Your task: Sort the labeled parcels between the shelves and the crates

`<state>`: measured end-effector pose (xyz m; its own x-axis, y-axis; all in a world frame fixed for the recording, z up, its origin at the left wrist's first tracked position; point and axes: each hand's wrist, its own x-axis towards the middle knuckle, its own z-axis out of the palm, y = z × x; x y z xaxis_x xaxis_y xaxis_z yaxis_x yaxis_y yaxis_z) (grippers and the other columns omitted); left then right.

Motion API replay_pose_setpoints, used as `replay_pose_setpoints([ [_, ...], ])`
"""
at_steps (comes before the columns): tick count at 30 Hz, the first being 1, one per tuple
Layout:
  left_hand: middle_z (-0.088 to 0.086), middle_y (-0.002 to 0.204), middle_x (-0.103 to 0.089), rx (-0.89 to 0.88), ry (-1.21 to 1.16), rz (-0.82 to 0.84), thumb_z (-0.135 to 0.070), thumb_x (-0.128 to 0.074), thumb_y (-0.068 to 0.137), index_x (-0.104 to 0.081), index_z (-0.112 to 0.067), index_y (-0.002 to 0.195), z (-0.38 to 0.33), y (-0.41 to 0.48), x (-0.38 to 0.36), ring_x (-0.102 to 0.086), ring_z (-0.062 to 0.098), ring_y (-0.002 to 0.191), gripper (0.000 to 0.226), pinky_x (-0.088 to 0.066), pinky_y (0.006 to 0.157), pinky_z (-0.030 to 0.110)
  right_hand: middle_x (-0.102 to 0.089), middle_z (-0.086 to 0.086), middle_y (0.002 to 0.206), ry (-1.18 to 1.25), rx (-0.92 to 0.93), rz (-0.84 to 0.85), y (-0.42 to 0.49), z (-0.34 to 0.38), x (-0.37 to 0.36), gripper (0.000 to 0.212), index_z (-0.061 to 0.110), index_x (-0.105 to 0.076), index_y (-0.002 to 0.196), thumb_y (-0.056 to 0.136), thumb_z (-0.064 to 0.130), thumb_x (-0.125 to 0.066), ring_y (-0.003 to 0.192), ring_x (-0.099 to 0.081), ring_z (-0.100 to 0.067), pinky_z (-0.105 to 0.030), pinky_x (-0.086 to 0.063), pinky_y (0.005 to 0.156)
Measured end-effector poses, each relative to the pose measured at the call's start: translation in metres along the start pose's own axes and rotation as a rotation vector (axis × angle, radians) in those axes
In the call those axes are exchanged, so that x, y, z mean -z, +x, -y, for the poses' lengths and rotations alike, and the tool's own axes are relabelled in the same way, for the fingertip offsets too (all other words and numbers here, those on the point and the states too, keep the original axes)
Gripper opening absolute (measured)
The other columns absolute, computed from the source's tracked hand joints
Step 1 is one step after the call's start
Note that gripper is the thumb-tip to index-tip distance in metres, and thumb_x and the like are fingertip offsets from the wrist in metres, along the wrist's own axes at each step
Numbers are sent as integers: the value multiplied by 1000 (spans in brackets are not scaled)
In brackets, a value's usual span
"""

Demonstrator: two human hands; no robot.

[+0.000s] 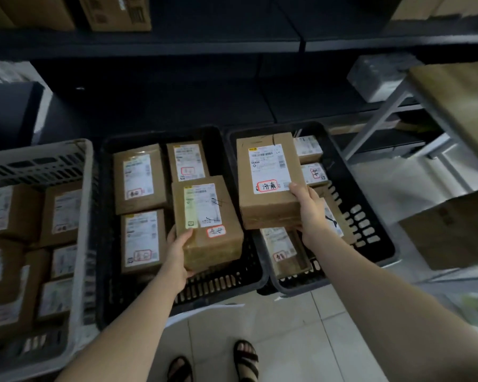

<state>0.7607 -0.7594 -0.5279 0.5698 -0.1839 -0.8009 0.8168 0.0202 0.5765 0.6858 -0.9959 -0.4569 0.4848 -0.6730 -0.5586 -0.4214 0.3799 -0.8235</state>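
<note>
Over slotted black crates (351, 172), each hand grips a rectangular cardboard parcel.

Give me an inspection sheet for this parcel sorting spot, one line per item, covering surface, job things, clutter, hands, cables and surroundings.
Surface: pale tiled floor; the crates stand on it.
Job things: middle black crate and right black crate hold labeled cardboard parcels; grey crate at left is also loaded.
Hands: left hand grips a parcel with a yellow strip over the middle crate; right hand grips a larger parcel over the right crate.
Clutter: a white sheet pokes out under the middle crate.
Cables: nothing seen.
Surroundings: dark shelving behind with cartons; metal rack at right.
</note>
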Motion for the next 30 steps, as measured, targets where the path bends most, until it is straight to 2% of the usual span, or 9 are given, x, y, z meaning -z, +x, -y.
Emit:
replay_pose_setpoints([
  [4, 7, 134, -54, -110, 55, -193, -22, -57, 89, -32, -40, 141, 19, 32, 3, -55, 30, 116, 60, -44, 98, 54, -56, 0, 114, 7, -9, 33, 19, -10, 3, 65, 25, -41, 141, 83, 48, -62, 106, -56, -22, -51, -44, 102],
  [6, 11, 149, -35, -210, 446, -312, -21, -56, 90, -20, -36, 147, 24, 34, -2, -41, 34, 131, 69, -38, 105, 52, -55, -1, 117, 3, -10, 50, 24, -14, 6, 68, 27, -40, 141, 81, 50, -62, 107, -55, -22, -50, -44, 102],
  [8, 12, 155, -17, -339, 1024, -406, -30, -55, 91, -12, -29, 150, 29, 22, -12, -28, 36, 137, 73, -34, 107, 52, -54, -1, 119, 16, -14, 69, 27, -16, 10, 72, 27, -39, 143, 80, 51, -63, 108, -55, -22, -49, -45, 102],
  [9, 9, 157, -10, -444, 1287, -382, -38, -56, 89, -10, -31, 150, 30, 16, -16, -21, 35, 140, 77, -30, 108, 52, -54, -1, 119, 23, -17, 79, 29, -16, 12, 71, 26, -38, 143, 81, 50, -63, 108, -55, -22, -48, -45, 101],
  [11, 3, 159, 5, -635, 1675, -177, -50, -57, 85, -3, -38, 149, 32, 11, -21, -2, 33, 145, 84, -18, 113, 53, -55, -1, 117, 40, -20, 94, 33, -17, 15, 66, 25, -38, 143, 85, 46, -62, 107, -55, -20, -45, -46, 101],
  [14, 1, 157, 23, -671, 2055, 92, -36, -60, 87, 8, -46, 145, 42, 23, -23, 21, 34, 143, 90, 0, 113, 61, -55, -2, 119, 60, -21, 105, 39, -22, 17, 64, 26, -39, 143, 85, 46, -61, 108, -55, -21, -47, -46, 101],
  [17, 4, 155, 26, -579, 2032, 56, -13, -51, 91, 14, -52, 141, 45, 32, -32, 17, 39, 143, 91, -6, 109, 68, -56, -3, 122, 69, -30, 109, 44, -30, 19, 77, 28, -39, 142, 74, 54, -64, 110, -56, -23, -50, -45, 102],
  [27, 4, 154, 30, -345, 1874, -27, -7, -50, 90, 16, -53, 140, 41, 35, -64, 22, 41, 141, 96, -8, 105, 73, -56, -2, 119, 67, 3, 143, 44, -34, 26, 66, 27, -38, 143, 85, 48, -62, 108, -56, -21, -48, -45, 102],
  [30, 3, 158, 16, -275, 1851, 34, -17, -46, 93, 5, -45, 147, 25, 35, -70, 11, 37, 144, 79, -10, 109, 69, -56, 2, 116, 23, 52, 165, 35, -27, 31, 62, 23, -38, 144, 89, 41, -60, 107, -55, -18, -45, -45, 102],
])
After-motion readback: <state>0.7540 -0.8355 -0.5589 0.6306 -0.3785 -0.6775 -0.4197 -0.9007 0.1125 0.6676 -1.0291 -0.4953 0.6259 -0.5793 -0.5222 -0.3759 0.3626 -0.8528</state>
